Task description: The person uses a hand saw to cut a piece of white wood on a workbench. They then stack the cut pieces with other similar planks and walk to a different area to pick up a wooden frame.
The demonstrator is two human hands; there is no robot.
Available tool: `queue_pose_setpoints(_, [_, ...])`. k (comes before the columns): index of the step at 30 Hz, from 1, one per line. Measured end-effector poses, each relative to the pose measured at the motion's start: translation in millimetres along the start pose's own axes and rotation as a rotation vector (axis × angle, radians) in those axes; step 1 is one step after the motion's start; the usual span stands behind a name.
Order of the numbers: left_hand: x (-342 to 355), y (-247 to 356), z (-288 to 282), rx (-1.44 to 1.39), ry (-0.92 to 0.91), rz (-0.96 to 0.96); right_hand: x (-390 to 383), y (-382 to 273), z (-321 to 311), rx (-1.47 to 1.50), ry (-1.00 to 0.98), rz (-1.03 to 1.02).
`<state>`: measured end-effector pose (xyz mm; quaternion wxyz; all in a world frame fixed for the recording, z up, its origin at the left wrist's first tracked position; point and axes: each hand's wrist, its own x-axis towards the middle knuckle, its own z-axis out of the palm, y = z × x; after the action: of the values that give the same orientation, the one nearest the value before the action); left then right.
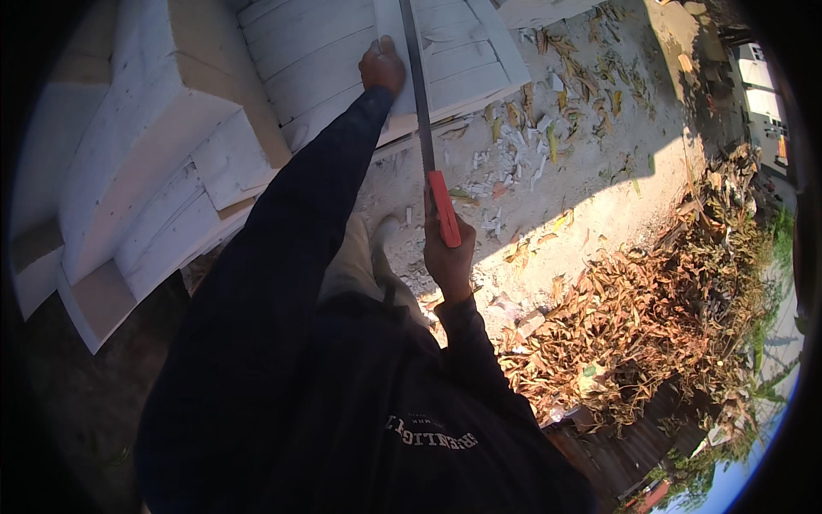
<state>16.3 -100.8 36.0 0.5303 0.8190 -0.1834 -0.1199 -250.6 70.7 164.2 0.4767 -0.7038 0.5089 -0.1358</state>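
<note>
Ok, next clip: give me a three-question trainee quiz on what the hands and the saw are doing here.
1. True or false: the left hand rests flat on the white slatted panel.
2. Which hand grips the handsaw by its red handle? A) left B) right C) both
3. Fill in: pale offcuts lie scattered on the sandy ____ beside the panel.

Key:
1. True; it lies just left of the blade.
2. B; the right hand has its fingers closed round the handle.
3. Ground; a heap of dry leaves lies further right.
</note>
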Motion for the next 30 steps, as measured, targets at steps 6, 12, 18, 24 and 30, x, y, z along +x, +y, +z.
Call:
queue_pose_setpoints(6, [4, -6, -1, -0.061, -0.063, -0.041, -23, 16, 14, 0.176, 0.187, -0.104])
queue_pose_setpoints(12, [-3, 0, -7, -0.006, -0.073, 0.000, -50, 21, 5, 0.121, 0.108, -0.063])
queue_pose_setpoints(18, [-3, 1, -11, 0.000, -0.063, 0.010, -21, 11, 8, 0.152, 0.109, -0.079])
queue_pose_setpoints(24, [1, 4, -6, 0.024, -0.058, -0.023, -67, 38, 13, 0.165, 0.195, -0.115])
queue_pose_setpoints(30, [1, 2, -8, -0.008, -0.056, -0.078, -27, 23, 14, 0.089, 0.125, -0.107])
